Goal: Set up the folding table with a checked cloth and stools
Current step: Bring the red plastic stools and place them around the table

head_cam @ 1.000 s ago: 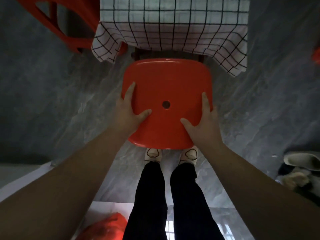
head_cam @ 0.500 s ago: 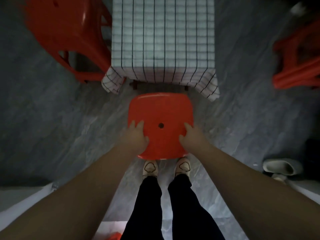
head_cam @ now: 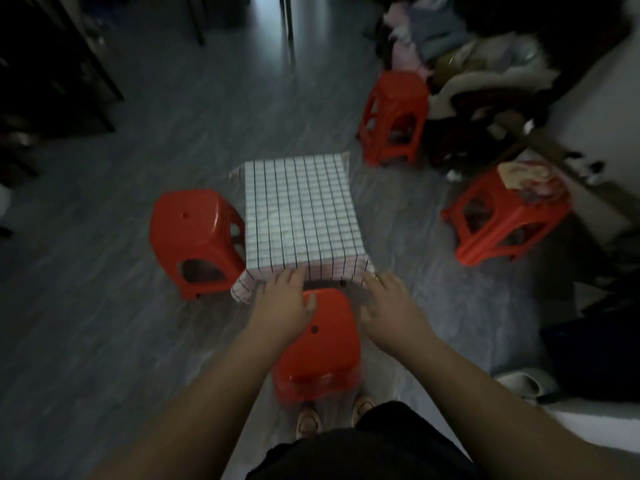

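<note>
Fingers [head_cam: 294,276] of left hand [head_cam: 282,306] and right hand [head_cam: 388,303] spread loosely, empty, over red square plastic stool [head_cam: 325,351], lower centre. Left hand hides its upper-left corner; contact indeterminate.

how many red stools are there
4 stools: one left of the table, one at its near edge, one past its far right corner, one further right. Others may be hidden.

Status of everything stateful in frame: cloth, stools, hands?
checked cloth: spread flat, edges hanging.
near stool: upright, at cloth's near edge.
left stool: upright, beside cloth's left edge.
far stool: upright, standing apart.
right stool: upright, apart, clutter on seat.
left hand: open, over near stool; contact unclear.
right hand: open, at near stool's right edge.
</note>
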